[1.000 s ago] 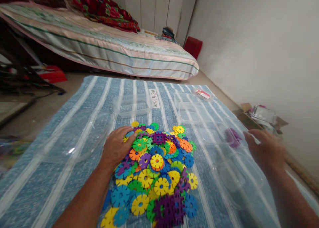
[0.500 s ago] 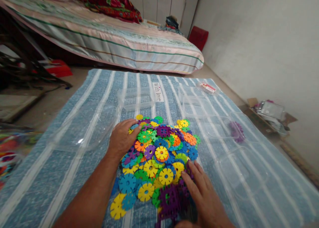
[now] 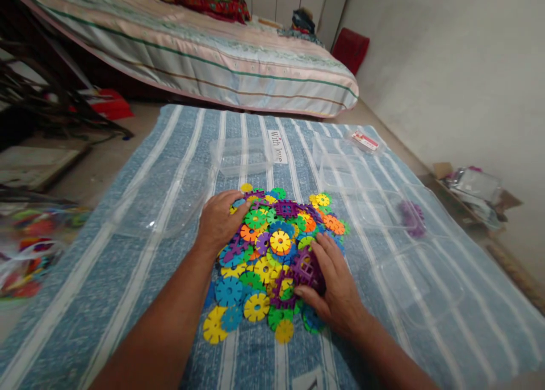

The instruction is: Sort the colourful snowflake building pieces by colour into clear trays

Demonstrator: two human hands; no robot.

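Note:
A heap of plastic snowflake building discs (image 3: 258, 307) in yellow, blue, green, orange and purple lies on a blue-and-white striped cloth (image 3: 140, 316). My left hand (image 3: 221, 219) rests against the heap's far left side, fingers stretched out and thumb apart, touching the discs. On the near right of the heap, my right hand (image 3: 338, 282) curls its thumb and fingers round purple square building pieces (image 3: 304, 268). Part of these is hidden behind the fingers. Another purple square piece (image 3: 286, 209) sits at the back of the heap.
Clear plastic boxes (image 3: 240, 157) and lids stand around the heap; one at right has a purple piece (image 3: 413, 218) by it. A red-and-white packet (image 3: 365, 141) lies at the back right. Beyond are a bed (image 3: 204, 66) and a cardboard box (image 3: 508, 200) on the floor.
My right hand has moved forward and left, bringing the purple square pieces from the near edge up onto the heap. My left hand stays at the heap's left side. The view has shifted slightly.

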